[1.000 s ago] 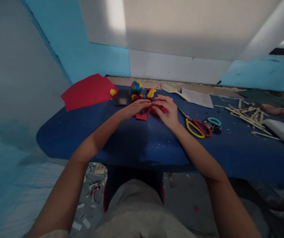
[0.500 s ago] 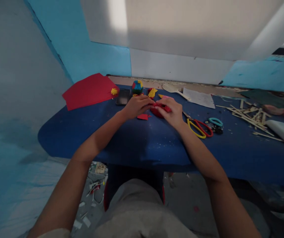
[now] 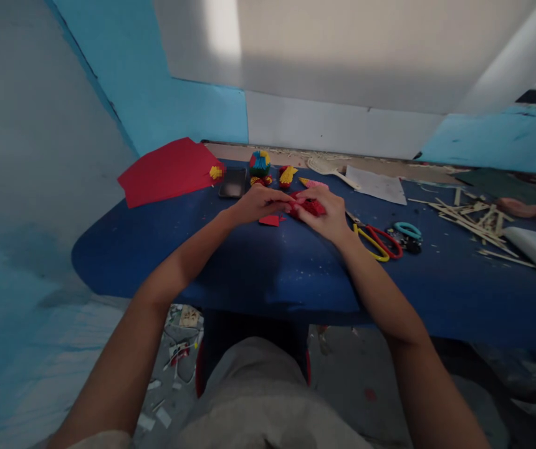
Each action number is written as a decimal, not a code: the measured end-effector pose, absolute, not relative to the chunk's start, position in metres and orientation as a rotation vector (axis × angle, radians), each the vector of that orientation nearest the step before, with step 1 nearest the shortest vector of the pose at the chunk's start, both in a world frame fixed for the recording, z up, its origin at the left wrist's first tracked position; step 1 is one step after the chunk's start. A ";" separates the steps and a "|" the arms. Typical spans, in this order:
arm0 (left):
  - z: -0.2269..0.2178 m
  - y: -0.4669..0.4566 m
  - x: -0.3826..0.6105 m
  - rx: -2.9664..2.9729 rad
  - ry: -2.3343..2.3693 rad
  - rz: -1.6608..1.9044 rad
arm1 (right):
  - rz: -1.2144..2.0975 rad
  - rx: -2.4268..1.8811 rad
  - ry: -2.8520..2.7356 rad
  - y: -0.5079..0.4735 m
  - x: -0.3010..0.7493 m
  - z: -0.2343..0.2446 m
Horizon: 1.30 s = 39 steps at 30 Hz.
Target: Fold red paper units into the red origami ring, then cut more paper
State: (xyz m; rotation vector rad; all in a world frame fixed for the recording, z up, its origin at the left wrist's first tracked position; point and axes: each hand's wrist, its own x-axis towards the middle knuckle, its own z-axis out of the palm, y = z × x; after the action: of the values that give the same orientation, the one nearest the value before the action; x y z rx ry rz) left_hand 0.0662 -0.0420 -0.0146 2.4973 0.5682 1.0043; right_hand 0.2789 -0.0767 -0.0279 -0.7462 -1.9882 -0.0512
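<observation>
Your hands have hardly moved since before: left hand and right hand both keep a pinching grip on the small bumpy red folded-paper piece, low over the dark blue counter, just beside a flat red paper scrap.

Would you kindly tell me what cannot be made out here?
Head view only:
Red paper piece: mostly covered by the right hand; shape unclear.
Left hand: its grip on the piece is too small to tell.
Paper models at the back: too small.
White object: cut off by the right edge.
</observation>
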 end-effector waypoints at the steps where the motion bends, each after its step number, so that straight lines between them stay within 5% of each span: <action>1: -0.015 -0.042 0.067 2.465 0.565 0.980 | -0.042 -0.751 -1.990 -0.077 0.278 -0.028; 32: -0.017 -0.031 0.059 2.826 0.412 1.048 | 0.219 -0.820 -2.033 -0.080 0.275 -0.027; 39: -0.010 -0.036 0.058 3.014 0.960 0.469 | 0.367 -0.993 -2.142 -0.069 0.284 -0.030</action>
State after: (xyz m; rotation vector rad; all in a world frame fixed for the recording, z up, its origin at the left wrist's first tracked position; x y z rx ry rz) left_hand 0.0577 -0.0359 -0.0096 3.0143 0.9600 0.4694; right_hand 0.2838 -0.0693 -0.0296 -0.9931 -2.1421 0.3670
